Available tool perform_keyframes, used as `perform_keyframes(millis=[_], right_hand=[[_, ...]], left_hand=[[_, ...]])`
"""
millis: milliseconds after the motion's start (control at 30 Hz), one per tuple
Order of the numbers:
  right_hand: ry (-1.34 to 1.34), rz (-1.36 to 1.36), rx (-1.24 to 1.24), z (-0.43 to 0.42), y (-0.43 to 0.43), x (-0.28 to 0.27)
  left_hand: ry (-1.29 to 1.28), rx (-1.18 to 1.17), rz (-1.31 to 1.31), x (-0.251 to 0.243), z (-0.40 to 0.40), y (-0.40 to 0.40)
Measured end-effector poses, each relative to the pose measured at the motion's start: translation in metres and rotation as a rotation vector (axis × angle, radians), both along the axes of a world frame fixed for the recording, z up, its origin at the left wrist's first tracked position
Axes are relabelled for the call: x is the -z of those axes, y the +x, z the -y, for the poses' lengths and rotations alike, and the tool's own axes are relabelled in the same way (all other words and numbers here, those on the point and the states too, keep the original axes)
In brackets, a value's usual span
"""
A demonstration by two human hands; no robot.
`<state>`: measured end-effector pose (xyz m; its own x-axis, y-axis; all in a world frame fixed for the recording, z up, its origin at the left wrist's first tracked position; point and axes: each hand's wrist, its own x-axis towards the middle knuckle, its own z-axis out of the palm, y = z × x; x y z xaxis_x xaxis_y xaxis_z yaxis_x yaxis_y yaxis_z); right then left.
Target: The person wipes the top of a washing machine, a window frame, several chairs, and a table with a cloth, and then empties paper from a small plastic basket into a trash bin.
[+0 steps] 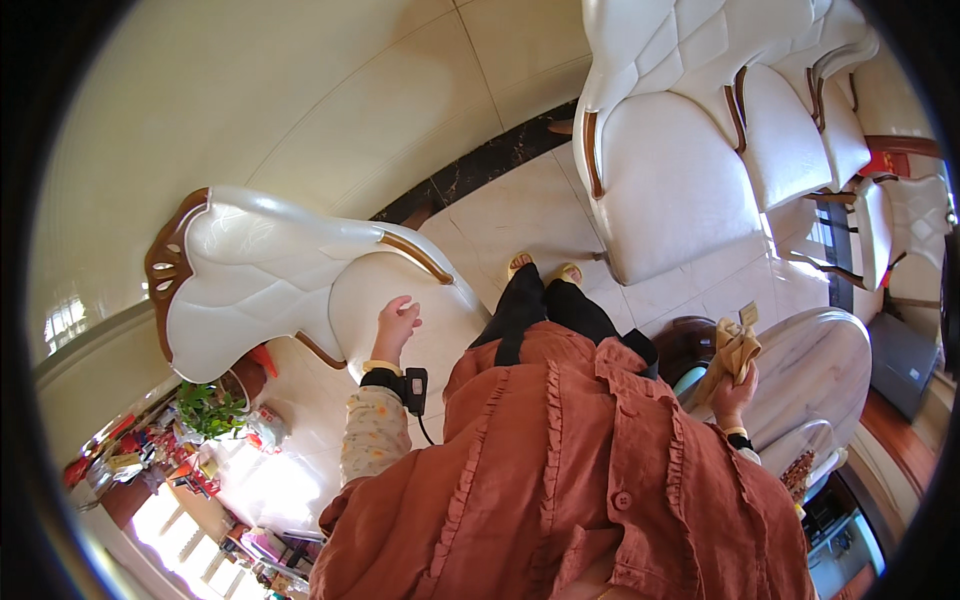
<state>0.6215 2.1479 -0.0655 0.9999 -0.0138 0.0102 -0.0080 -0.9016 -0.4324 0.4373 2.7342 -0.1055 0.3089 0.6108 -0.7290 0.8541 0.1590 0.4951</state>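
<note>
My left hand (pixel 397 322) is raised over the seat of a white padded chair (pixel 397 300), its fingers loosely curled and apart with nothing in them. A black device with a cable is strapped to that wrist. On the other side, my right hand (pixel 735 394) grips a bunched tan cloth (pixel 729 356) with a small tag on it. The cloth hangs beside a round marble-patterned tabletop (pixel 817 367), near a dark brown rounded object (pixel 686 341). A transparent cover (pixel 802 442) stands near the table's lower edge.
White padded chairs (pixel 675 165) with brown wooden arms stand in a row along the wall at the upper right. Another white chair (pixel 874 232) is farther right. At the lower left are a green potted plant (pixel 210 412) and a cluster of red items and bags (pixel 195 472).
</note>
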Motion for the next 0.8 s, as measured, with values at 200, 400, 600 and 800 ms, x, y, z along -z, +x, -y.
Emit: perform_keyframes(millis=[200,400,600,800], right_hand=[[0.03,-0.004,0.097,0.012,-0.002,0.01],[-0.036,0.065,0.076,0.003,-0.004,0.006],[-0.055,0.081,0.083,-0.003,-0.002,0.003],[0.016,0.1,0.085,-0.004,-0.002,0.006]], left_hand=[[-0.016,0.002,-0.074,0.025,-0.035,-0.005],[-0.042,-0.013,-0.131,0.03,-0.035,-0.005],[-0.113,0.11,-0.134,0.027,-0.029,0.005],[-0.065,0.162,-0.146,0.024,-0.027,0.01]])
